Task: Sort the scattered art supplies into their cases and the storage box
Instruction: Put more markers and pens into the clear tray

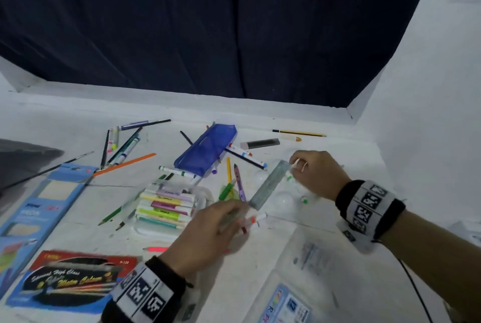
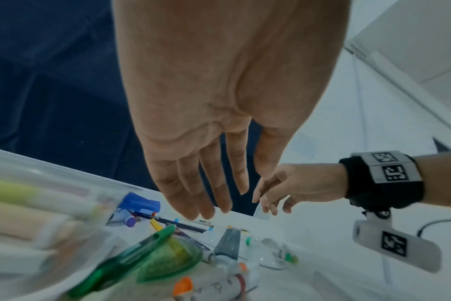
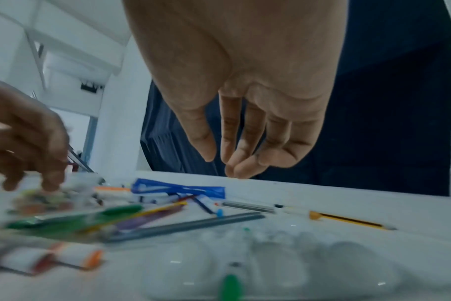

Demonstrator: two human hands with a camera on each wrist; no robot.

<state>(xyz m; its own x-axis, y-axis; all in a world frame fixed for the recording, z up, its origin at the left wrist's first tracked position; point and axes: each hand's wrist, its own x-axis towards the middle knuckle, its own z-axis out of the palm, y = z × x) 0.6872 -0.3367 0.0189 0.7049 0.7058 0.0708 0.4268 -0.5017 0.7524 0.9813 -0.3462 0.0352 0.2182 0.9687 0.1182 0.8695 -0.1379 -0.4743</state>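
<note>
Plastic marker case (image 1: 166, 208) partly filled near the counter's front edge; sorting looks barely begun.
Pens, pencils and blue pouch (image 1: 205, 150) lie scattered toward the back edge. Left hand (image 1: 208, 231) hovers slack-fingered, empty; right hand (image 1: 317, 174) loosely curled, grasp unclear.

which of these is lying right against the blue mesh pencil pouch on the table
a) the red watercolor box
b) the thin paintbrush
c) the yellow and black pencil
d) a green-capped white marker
d: the green-capped white marker lies at the near end of the blue mesh pouch, its tip running up to the pouch, while the yellow and black pencil, the red watercolor box and the paintbrush all lie well apart from it.
</note>
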